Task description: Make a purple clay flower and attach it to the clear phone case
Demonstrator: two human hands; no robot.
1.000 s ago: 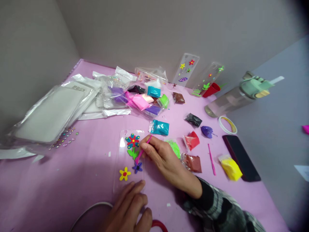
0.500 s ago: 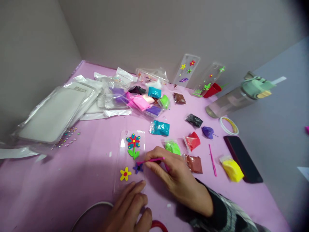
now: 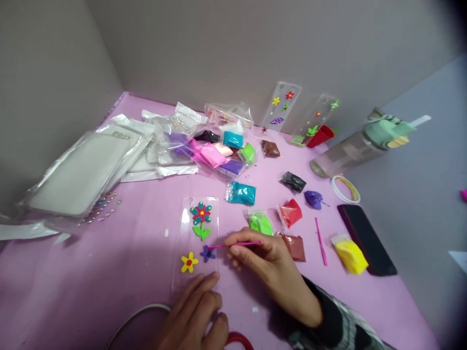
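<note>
A clear phone case [image 3: 195,243] lies flat on the pink table, decorated with a blue-and-red clay flower [image 3: 201,214], a yellow flower [image 3: 188,262] and a small purple flower [image 3: 207,253]. My right hand [image 3: 266,265] pinches a thin pink stick tool [image 3: 235,244], held almost level, its tip touching the purple flower. My left hand [image 3: 197,316] rests on the table at the case's near end, fingertips pressing its edge, fingers loosely bent with nothing in them.
Small bags of coloured clay [image 3: 241,193] lie scattered to the right and behind. A second pink stick [image 3: 321,236], a dark phone [image 3: 367,239], a tape ring [image 3: 345,189], a bottle [image 3: 361,146], two decorated cases [image 3: 280,104] and packaged cases [image 3: 80,175] surround the spot.
My right hand drew back toward me and turned the pink stick from steep to nearly level; its tip moved from the green leaves down to the purple flower. My left hand stayed put.
</note>
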